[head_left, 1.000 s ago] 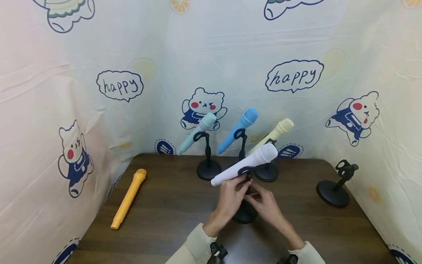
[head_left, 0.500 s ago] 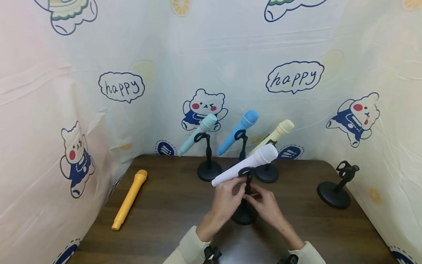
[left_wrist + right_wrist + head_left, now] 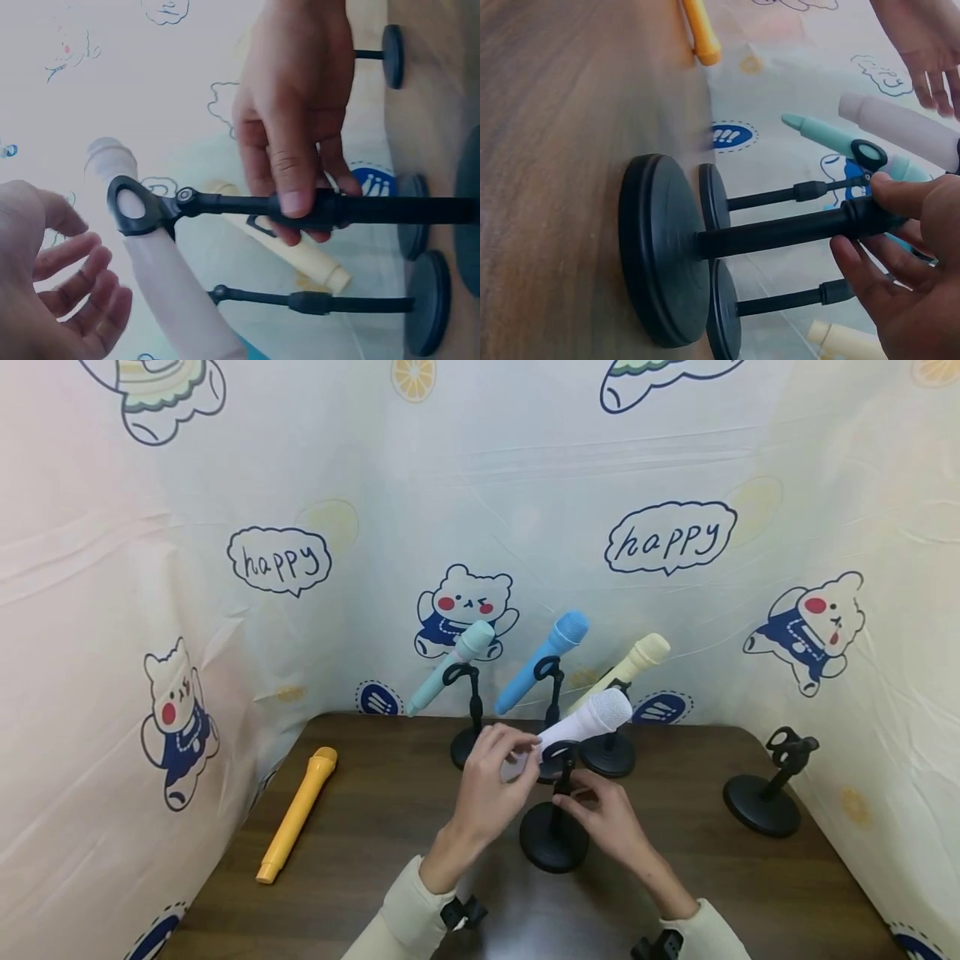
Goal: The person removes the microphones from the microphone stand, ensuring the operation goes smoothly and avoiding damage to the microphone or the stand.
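A white microphone (image 3: 588, 720) lies tilted in the clip of a black desk stand (image 3: 553, 847), its mesh head up to the right. My right hand (image 3: 609, 820) pinches the collar on the stand's pole between thumb and fingers; the right wrist view shows this grip on the pole (image 3: 780, 231). Beside the microphone's lower end is my left hand (image 3: 480, 789), which hides that end in the head view. The left wrist view shows the left hand's fingers (image 3: 82, 259) loosely bent, apart from the microphone, with nothing in them.
Behind stand mint (image 3: 442, 675), blue (image 3: 536, 668) and pale yellow (image 3: 637, 656) microphones in black stands. A yellow-orange microphone (image 3: 298, 814) lies at the table's left. A stand with a bare clip (image 3: 765, 802) is at the right edge. A printed cloth (image 3: 480, 485) hangs behind.
My left hand has let go of the stand's pole and moved up and left to beside the microphone's lower end. The right hand still holds the collar.
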Tool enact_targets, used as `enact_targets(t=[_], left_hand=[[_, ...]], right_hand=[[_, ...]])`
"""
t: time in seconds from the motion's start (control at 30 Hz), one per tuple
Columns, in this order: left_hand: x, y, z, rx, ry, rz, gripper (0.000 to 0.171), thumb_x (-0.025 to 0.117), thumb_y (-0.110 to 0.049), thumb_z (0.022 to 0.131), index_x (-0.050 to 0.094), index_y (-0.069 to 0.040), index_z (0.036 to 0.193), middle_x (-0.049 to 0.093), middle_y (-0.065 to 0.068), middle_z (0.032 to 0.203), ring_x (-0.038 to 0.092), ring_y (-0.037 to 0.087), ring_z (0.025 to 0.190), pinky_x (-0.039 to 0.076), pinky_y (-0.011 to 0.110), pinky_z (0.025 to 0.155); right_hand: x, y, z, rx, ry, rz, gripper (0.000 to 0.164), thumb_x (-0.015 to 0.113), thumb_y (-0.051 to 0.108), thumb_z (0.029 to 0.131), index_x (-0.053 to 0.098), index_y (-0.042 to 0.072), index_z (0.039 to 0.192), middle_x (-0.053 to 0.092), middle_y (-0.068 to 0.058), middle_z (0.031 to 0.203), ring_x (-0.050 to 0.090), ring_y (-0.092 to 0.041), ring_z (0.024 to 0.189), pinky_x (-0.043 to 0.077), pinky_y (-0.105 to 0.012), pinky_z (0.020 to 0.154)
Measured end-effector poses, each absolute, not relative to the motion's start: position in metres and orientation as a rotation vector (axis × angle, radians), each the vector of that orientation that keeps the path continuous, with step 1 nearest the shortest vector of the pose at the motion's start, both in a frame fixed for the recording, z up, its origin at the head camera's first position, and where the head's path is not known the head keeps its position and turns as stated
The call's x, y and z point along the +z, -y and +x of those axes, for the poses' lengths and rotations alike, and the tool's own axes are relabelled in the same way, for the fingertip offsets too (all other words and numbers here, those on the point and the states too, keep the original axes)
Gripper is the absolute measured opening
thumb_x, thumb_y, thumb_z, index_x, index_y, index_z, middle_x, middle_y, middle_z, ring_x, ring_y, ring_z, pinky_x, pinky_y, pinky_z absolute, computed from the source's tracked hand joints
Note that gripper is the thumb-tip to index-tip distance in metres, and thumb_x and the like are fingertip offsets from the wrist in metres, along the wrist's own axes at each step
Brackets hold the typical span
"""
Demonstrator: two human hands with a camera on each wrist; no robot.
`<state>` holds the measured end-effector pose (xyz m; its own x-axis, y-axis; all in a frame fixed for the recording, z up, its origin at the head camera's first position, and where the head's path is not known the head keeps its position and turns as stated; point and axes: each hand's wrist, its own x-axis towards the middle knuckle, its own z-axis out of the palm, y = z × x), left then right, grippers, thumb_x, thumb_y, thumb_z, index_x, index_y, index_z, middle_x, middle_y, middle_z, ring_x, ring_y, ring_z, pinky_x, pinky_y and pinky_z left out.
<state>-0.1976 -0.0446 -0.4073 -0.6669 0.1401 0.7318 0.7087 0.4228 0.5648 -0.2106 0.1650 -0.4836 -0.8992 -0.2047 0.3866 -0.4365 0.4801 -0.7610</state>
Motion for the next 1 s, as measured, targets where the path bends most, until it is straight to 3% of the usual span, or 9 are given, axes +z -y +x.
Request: enact_targets(t=[0.17,0.33,0.53,1.0], left_hand=[[-0.399,0.039,-0.207,-1.253,2.237,-0.752,0.036,0.077,-0.019,0.1,0.068,-0.009,0.134,0.063,0.007,0.135,0.061,0.025,0.121,0.061,0.047,0.099],[-0.399,0.032,-0.212,-1.29,2.406,-0.764,0.056,0.076,-0.032,0.101,0.056,-0.011,0.15,0.062,0.008,0.141,0.064,0.025,0.118,0.06,0.047,0.1],[-0.401,0.031,-0.218,-1.393,2.368,-0.777,0.053,0.076,-0.026,0.101,0.058,-0.011,0.149,0.065,0.01,0.138,0.066,0.025,0.114,0.061,0.047,0.097],[-0.406,0.034,-0.23,-1.468,2.321,-0.898,0.05,0.074,-0.021,0.103,0.059,-0.012,0.149,0.064,0.011,0.143,0.066,0.028,0.123,0.061,0.05,0.103]], right_hand=[[-0.482,-0.165,-0.213,1.395,2.445,0.636,0.021,0.079,0.001,0.093,0.078,0.006,0.114,0.079,-0.01,0.114,0.076,-0.028,0.103,0.066,-0.043,0.087],[-0.482,-0.161,-0.213,1.362,2.455,0.658,0.022,0.079,-0.002,0.092,0.078,0.007,0.112,0.078,-0.007,0.111,0.075,-0.025,0.103,0.066,-0.04,0.086],[-0.482,-0.157,-0.213,1.369,2.436,0.602,0.022,0.082,0.0,0.09,0.079,0.006,0.111,0.079,-0.007,0.109,0.076,-0.029,0.103,0.066,-0.048,0.086],[-0.483,-0.158,-0.213,1.407,2.444,0.474,0.026,0.086,0.004,0.088,0.078,0.011,0.112,0.079,-0.006,0.106,0.077,-0.026,0.1,0.066,-0.041,0.087]])
